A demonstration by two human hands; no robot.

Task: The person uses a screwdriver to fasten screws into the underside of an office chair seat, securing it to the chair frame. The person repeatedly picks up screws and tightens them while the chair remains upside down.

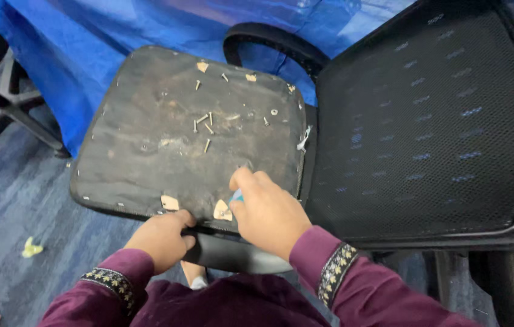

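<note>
Currently my left hand (163, 238) grips the armrest (233, 254) under the upturned seat base (148, 139); my right hand (266, 209) pinches a small blue tool (236, 195) near loose screws (203, 124).

The overturned seat base (148, 139) lies left of the mesh backrest (433, 121), their edges meeting. Loose screws (203, 124) lie scattered on the base, mostly toward its middle and far edge. One armrest (275, 45) arches behind the base; another (233, 254) sits before it, under the left hand (163, 239). The right hand (266, 209) rests on the base's near edge, perhaps holding a small tool (236, 195).
</note>
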